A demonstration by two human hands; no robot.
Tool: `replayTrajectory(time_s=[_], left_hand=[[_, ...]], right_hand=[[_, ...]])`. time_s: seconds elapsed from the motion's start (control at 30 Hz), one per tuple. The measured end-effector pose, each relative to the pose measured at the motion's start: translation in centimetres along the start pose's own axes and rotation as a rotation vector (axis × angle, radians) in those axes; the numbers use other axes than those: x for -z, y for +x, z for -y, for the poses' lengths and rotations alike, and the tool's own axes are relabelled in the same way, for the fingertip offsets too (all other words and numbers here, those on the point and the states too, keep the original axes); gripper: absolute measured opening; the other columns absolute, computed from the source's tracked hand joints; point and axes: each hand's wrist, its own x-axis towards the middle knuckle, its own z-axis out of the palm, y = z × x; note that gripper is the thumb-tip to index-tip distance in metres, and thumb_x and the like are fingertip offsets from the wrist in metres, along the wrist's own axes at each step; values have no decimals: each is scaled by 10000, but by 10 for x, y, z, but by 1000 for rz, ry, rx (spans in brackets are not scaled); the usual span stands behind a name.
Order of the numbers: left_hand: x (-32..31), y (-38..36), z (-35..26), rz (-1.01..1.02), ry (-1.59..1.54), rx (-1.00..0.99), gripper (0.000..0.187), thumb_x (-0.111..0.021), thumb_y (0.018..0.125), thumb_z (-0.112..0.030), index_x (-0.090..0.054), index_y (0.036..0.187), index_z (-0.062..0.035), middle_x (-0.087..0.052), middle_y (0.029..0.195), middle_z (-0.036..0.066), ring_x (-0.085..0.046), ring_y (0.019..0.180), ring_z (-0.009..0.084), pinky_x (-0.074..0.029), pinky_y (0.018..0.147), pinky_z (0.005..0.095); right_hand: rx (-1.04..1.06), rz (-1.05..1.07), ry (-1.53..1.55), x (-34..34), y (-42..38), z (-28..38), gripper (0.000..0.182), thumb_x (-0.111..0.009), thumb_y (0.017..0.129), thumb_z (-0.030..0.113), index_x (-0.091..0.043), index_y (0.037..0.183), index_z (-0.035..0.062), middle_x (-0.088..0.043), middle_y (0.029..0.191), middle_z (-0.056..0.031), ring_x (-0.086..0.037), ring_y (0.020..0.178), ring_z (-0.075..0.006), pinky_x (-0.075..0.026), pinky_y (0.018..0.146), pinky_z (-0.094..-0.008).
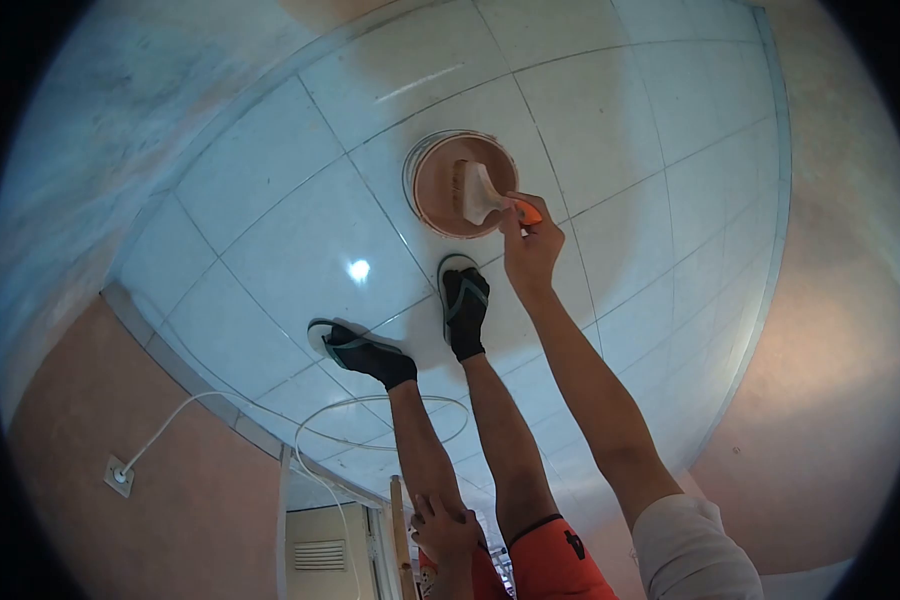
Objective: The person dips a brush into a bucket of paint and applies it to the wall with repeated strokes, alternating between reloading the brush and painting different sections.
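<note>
My right hand [535, 250] is closed around the orange handle of a wide paintbrush [480, 192]. The brush reaches over a round bucket [511, 160] of pinkish-brown paint [435, 185], its bristles pointing left and overlapping the paint in this view. The bucket stands on the tiled floor just beyond my feet. Low in the picture, my left hand [445, 525] rests on my left leg near the knee, fingers apart and holding nothing.
My sandalled feet [465, 305] stand close to the bucket on glossy white tiles [280, 190]. A white cable [300, 425] loops behind them to a wall socket [120, 475]. Painted walls [800, 400] flank the floor. A wooden pole [401, 530] and a louvred door [320, 560] are at the bottom.
</note>
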Motion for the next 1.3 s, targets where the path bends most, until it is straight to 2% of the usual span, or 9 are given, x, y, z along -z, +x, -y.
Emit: replayTrajectory(time_s=[0.4, 0.97, 1.03, 1.3], left_hand=[[18, 1, -2, 16, 16, -23, 720, -685, 744, -394, -467, 1357, -85, -425, 1474, 192, -469, 1252, 444, -451, 917, 571], [15, 1, -5, 21, 23, -6, 717, -671, 744, -396, -462, 1354, -81, -417, 1473, 198, -479, 1224, 461, -442, 947, 598], [15, 0, -5, -43, 56, -48, 653, -663, 762, -371, -508, 1316, -63, -470, 1431, 221, -529, 1173, 464, -477, 885, 576], [12, 0, -4, -22, 49, -32, 672, -666, 755, -372, -483, 1333, -83, -458, 1440, 208, -531, 1158, 456, -473, 886, 577]], right_hand=[[-1, -66, -51, -16, 18, -13, 177, -675, 923, 125, -662, 1050, 3, -674, 741, -96, -602, 598, -122, -484, 575, -250], [-51, -69, -100, -25, 16, -29, 175, -666, 937, 164, -664, 1021, 10, -646, 680, -79, -578, 579, -107, -466, 572, -249], [-59, -67, -94, -25, 16, -31, 176, -664, 939, 166, -664, 1024, 12, -646, 679, -78, -580, 581, -107, -467, 573, -250], [-71, -63, -102, -28, 11, -36, 176, -668, 935, 165, -673, 1031, 18, -652, 687, -87, -596, 584, -114, -478, 587, -249]])
